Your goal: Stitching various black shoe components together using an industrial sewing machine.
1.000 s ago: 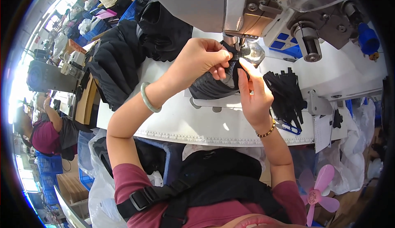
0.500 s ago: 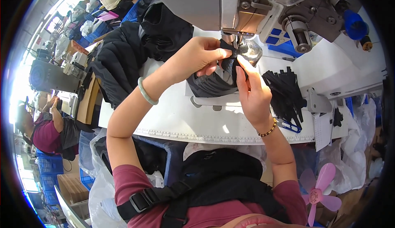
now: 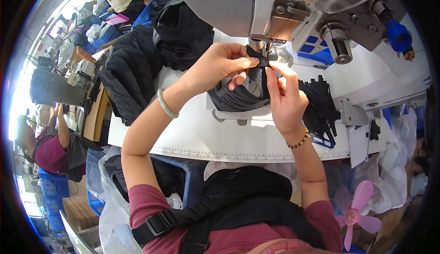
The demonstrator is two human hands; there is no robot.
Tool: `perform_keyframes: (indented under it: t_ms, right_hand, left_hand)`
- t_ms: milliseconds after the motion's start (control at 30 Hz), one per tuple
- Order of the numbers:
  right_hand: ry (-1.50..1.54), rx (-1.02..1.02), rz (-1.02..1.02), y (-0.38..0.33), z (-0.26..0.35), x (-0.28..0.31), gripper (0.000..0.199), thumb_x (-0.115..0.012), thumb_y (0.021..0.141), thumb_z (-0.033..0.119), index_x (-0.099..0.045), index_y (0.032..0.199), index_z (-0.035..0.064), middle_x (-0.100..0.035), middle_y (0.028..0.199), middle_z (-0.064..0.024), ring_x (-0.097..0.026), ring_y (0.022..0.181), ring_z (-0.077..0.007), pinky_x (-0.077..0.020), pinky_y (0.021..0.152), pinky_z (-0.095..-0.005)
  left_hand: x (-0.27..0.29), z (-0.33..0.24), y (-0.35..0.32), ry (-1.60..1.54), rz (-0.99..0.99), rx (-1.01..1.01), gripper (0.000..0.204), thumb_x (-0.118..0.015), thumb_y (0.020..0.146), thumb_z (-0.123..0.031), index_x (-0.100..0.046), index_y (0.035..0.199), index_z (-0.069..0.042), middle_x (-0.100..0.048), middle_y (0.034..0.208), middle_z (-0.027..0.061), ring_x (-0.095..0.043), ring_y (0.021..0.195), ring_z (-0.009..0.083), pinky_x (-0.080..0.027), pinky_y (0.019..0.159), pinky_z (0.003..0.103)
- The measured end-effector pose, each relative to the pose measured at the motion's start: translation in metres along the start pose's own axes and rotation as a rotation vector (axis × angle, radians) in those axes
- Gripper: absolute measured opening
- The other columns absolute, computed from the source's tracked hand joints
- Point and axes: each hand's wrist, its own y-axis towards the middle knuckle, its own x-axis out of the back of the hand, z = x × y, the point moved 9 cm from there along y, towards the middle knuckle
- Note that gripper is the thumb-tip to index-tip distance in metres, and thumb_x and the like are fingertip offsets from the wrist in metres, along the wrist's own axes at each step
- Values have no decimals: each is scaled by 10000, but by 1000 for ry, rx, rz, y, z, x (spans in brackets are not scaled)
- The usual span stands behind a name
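My left hand [image 3: 219, 66] and my right hand [image 3: 284, 96] both pinch a black fabric piece [image 3: 238, 96] at its upper edge, right under the presser foot [image 3: 265, 47] of a grey sewing machine [image 3: 293, 6]. The fabric bunches on the white table [image 3: 192, 135] below my fingers. A pale bangle sits on my left wrist and a beaded bracelet on my right.
A stack of black cut strips [image 3: 321, 105] lies right of my hands, with blue-handled snips [image 3: 323, 140] near the table edge. Heaps of black garments [image 3: 137, 70] fill the left side. A pink fan [image 3: 355, 212] stands lower right. Another person [image 3: 50, 148] works at far left.
Both hands have shifted slightly with the fabric under the presser foot; my fingers have closed in on its top edge. The view has moved a little.
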Motion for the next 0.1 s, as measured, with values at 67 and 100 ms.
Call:
perform_keyframes:
  t_ms: [67, 100]
  right_hand:
    - [-6, -5, 8, -1, -1, -2, 247, -626, 856, 47, -548, 1091, 48, -535, 561, -55, -462, 412, -88, -385, 410, -217]
    - [-14, -11, 10, -2, -2, -2, 248, -625, 856, 49, -549, 1093, 54, -544, 568, -50, -466, 414, -86, -383, 410, -214]
  left_hand:
    - [0, 1, 0, -41, 34, -14, 256, -648, 858, -222, -554, 794, 8, -553, 570, 28, -504, 444, 58, -398, 408, 167]
    - [-1, 1, 1, -52, 43, -15, 253, -650, 856, -219, -558, 802, 10, -557, 574, 28, -508, 447, 61, -405, 414, 166]
